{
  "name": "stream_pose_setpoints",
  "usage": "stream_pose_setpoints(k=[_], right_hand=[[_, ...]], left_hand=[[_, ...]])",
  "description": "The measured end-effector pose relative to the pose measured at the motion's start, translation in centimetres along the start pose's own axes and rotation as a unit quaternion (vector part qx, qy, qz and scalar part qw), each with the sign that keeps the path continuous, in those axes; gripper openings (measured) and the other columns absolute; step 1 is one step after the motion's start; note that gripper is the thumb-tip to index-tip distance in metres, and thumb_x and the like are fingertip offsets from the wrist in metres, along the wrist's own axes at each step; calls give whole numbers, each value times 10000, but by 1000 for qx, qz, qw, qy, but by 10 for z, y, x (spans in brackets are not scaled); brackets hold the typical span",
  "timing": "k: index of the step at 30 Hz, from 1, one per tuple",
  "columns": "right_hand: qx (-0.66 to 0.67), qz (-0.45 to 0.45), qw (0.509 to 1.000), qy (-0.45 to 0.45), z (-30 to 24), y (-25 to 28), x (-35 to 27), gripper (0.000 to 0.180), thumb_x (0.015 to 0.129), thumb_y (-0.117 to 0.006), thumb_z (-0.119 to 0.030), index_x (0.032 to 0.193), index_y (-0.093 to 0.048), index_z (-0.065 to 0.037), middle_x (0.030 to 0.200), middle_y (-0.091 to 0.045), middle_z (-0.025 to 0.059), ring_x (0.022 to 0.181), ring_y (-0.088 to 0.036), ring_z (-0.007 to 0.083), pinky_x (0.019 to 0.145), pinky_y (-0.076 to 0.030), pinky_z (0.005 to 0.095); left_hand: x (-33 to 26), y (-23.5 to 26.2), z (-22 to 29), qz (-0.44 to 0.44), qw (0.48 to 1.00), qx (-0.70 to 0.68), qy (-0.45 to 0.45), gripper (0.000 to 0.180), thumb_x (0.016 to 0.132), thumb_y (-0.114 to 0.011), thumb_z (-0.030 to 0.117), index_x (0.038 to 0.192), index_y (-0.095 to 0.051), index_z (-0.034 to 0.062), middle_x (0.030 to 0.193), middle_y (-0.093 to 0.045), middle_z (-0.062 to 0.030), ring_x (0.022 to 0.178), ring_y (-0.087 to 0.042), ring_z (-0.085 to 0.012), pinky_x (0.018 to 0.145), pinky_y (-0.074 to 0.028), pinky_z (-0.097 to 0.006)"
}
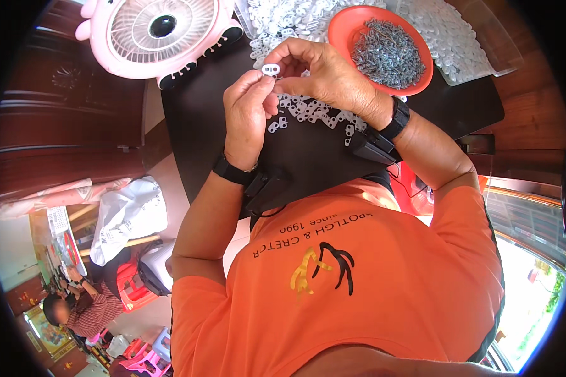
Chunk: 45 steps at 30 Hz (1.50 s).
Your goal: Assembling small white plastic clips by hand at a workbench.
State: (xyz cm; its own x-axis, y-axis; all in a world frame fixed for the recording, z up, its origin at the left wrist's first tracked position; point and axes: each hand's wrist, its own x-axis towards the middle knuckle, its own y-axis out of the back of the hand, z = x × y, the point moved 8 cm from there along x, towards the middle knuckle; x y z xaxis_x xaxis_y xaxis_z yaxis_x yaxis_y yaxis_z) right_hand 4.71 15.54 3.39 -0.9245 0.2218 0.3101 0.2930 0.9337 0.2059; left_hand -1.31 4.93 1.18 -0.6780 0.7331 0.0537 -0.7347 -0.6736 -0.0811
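Note:
A small white plastic piece with two holes [271, 69] is pinched upright between the thumb and forefinger of my left hand [246, 107]. My right hand [321, 70] is closed right beside it, fingertips together close to the piece. Whatever those fingertips hold is too small and too covered to make out. Below both hands, more loose white two-hole pieces [313, 112] lie scattered on the dark table [308, 157]. By my right wrist stands an orange-red plate [337, 30] heaped with small grey metal screws [388, 55].
Behind my hands lies a big heap of white pieces [289, 22]. A clear plastic tub [506, 63] of white pieces stands at the far right. A pink fan [116, 60] occupies the far left. Lower left, another person [94, 309] sits near a white bag [132, 213].

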Motion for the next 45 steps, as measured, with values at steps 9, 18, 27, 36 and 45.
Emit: stream_pose_setpoints(k=[9, 18, 27, 36, 45], right_hand=[[-54, -29, 998, -3, -7, -1, -1, 267, 787, -710, -62, 1035, -613, -36, 861, -638, 11, 805, -597, 80, 747, -492, 234], [-166, -21, 985, 43, -15, -2, -3, 293, 770, -727, -89, 1045, -632, -48, 856, -647, 39, 781, -611, 111, 698, -498, 252], [-209, 11, 965, 155, -30, -3, -7, 271, 750, -727, -115, 997, -645, -43, 870, -660, 87, 787, -646, 226, 697, -518, 305], [-204, -1, 963, 175, -40, -3, -11, 285, 747, -733, -94, 1016, -650, -46, 916, -669, 81, 843, -650, 236, 721, -516, 306], [-226, -20, 964, 141, -39, -5, -13, 231, 785, -701, -87, 1005, -648, -38, 859, -671, 99, 789, -663, 237, 691, -519, 296]], left_hand=[[0, 1, -5, 9, 999, -18, 28, 238, 895, -513, 217, 886, -617, 3, 647, -582, -26, 536, -506, -75, 504, -381, -197], [1, 3, -8, 7, 999, 15, 27, 271, 895, -497, 246, 895, -610, -1, 662, -581, -35, 542, -519, -100, 514, -388, -211], [3, 5, -5, 0, 1000, -26, 1, 258, 906, -483, 225, 880, -597, -5, 659, -572, -42, 549, -516, -107, 518, -388, -216], [-1, 1, 8, -10, 999, 7, -40, 265, 913, -464, 208, 862, -592, -18, 632, -530, -32, 532, -481, -94, 505, -365, -204], [-7, -5, 10, 2, 998, -44, -43, 254, 916, -503, 194, 766, -577, 4, 581, -489, 0, 498, -440, -58, 458, -329, -194]])
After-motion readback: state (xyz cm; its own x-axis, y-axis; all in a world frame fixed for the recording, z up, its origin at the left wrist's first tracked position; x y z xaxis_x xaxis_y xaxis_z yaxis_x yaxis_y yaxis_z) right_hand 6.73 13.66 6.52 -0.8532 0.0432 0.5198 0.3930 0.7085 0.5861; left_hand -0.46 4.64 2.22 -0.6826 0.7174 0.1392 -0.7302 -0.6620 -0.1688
